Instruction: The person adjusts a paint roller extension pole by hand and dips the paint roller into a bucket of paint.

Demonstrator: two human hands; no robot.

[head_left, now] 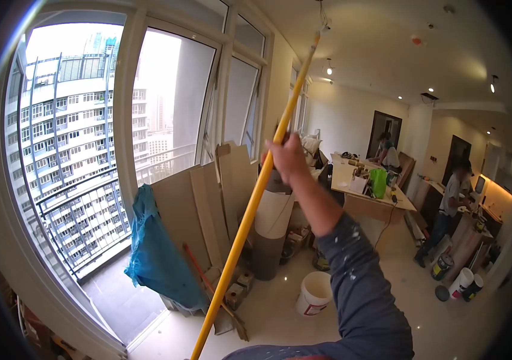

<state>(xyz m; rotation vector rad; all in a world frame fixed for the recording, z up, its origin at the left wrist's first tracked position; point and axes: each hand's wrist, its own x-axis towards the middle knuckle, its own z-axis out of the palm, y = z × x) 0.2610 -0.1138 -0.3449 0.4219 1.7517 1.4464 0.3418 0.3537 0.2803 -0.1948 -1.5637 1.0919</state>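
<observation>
My right hand is wrapped around a long yellow pole, held at a steep slant. The pole runs from the bottom edge up to the ceiling, where its tip overlaps a hanging light fitting; I cannot tell whether they touch. What is fixed to the pole's end, if anything, does not show clearly. White paint specks dot the dark sleeve of my right arm. My left hand is out of the frame.
Boards and a blue sheet lean by the tall windows. A white bucket stands on the floor. Further back are a cluttered worktable, a person standing at right, and another person behind the table.
</observation>
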